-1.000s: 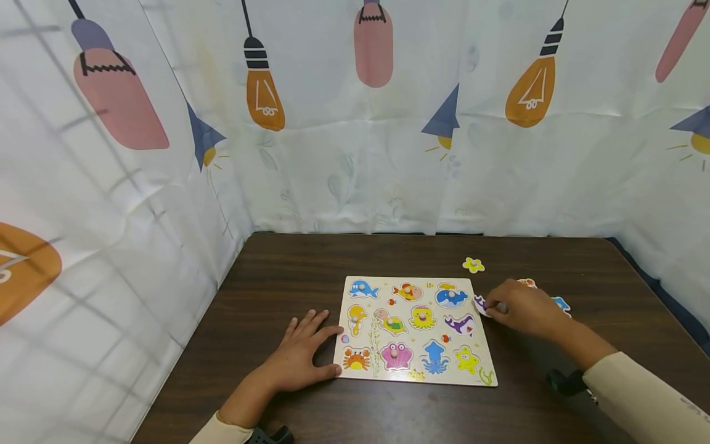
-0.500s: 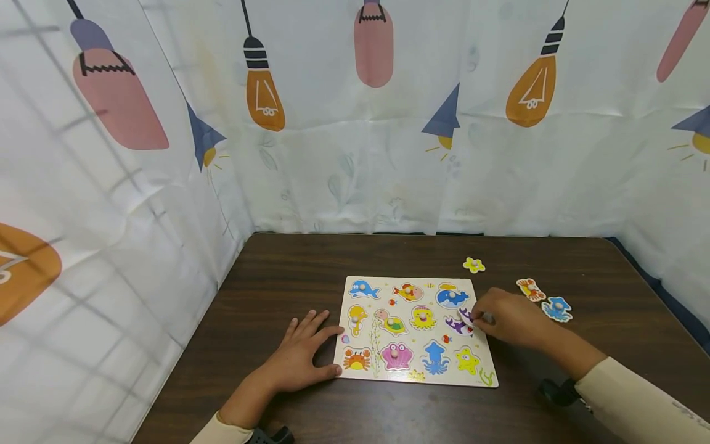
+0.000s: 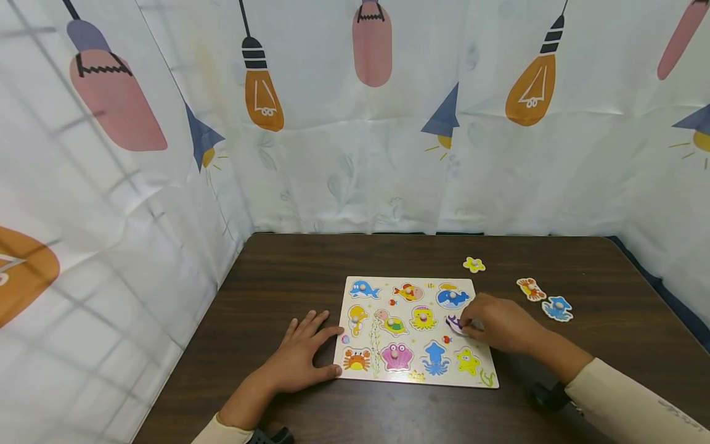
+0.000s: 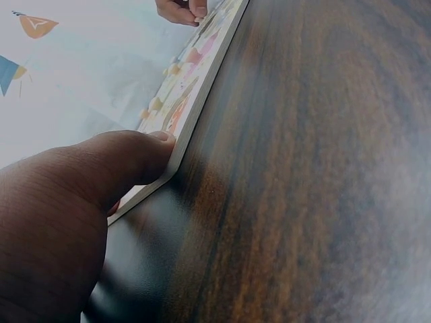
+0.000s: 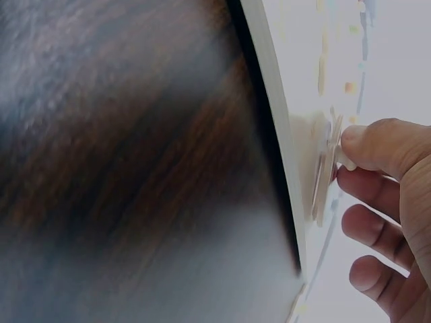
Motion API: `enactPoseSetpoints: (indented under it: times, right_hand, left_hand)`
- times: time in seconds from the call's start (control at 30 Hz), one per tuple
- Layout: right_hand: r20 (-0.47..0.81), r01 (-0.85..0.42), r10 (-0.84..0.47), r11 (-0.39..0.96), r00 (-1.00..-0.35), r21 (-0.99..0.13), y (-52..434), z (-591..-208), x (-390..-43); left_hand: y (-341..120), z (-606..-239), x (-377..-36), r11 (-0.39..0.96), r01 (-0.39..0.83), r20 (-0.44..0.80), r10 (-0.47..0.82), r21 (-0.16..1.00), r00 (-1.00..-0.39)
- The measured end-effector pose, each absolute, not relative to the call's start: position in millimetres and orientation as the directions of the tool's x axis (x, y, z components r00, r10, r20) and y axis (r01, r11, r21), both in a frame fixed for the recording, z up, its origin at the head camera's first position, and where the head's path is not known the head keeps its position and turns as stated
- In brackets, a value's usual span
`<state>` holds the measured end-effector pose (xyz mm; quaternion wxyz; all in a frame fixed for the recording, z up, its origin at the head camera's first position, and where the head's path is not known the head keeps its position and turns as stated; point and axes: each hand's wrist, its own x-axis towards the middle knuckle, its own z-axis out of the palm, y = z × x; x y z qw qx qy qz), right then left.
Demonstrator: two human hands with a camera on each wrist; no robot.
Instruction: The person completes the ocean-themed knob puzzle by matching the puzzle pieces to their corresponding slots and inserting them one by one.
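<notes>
1. Head view, starting on the left: the left hand (image 3: 296, 357) is laid flat on the dark table (image 3: 288, 271), fingers spread and straight, nothing gripped. Its fingertips are pressed against the left edge of the puzzle board (image 3: 413, 377), same spot as a second ago, so the board is kept steadied.

2. Left wrist view: a finger is seen butted right up to the board's edge (image 4: 195, 111), and the other hand is just visible at the far end.

3. Middle to right of the board: the purple whale piece (image 3: 455, 324) has been carried in from the table beside the board's right edge, and is now held over the purple whale slot in the middle row, right column. So the piece looks pretty much at its home, just not seated flat yet.

4. The right hand (image 3: 496, 324) is curled, with the piece's peg pinched. In the right wrist view the piece (image 5: 323, 182) is seen tilted, partly off the board face.

5. Further right: a yellow piece (image 3: 474, 265), an orange piece (image 3: 531, 288) and a blue piece (image 3: 557, 308) are left loose on the table, untouched.
</notes>
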<state>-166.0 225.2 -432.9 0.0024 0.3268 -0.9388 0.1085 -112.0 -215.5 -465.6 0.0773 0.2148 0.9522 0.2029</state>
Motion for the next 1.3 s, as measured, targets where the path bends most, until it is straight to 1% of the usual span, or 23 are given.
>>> enactPoseSetpoints:
  times: [0.27,0.5,0.83,1.07,1.3]
  right_hand:
    - [0.063,-0.628,-0.629,0.753,-0.775,-0.198,221.4,-438.4,-166.2]
    - [0.088,-0.637,-0.634,0.744,-0.768,-0.203,221.0,-438.9,-165.7]
    - [0.066,-0.623,-0.624,0.756,-0.778,-0.199,220.7,-439.8,-167.2]
    - [0.036,-0.567,-0.572,0.799,-0.819,-0.202,230.3,-433.6,-166.9]
    - [0.113,-0.531,-0.519,0.825,-0.847,-0.192,258.7,-433.6,-176.2]
  left_hand:
    - [-215.1,-467.3,-111.8,0.827,0.376,-0.06,0.438,0.418,-0.897]
    - [-215.7,-467.6,-112.0,0.825,0.379,-0.056,0.44,0.419,-0.896]
    - [-215.4,-465.9,-112.4,0.83,0.377,-0.058,0.437,0.412,-0.898]
    - [-215.0,-465.1,-112.1,0.829,0.375,-0.06,0.435,0.415,-0.898]
    - [-215.2,-465.1,-112.2,0.833,0.376,-0.056,0.434,0.406,-0.899]
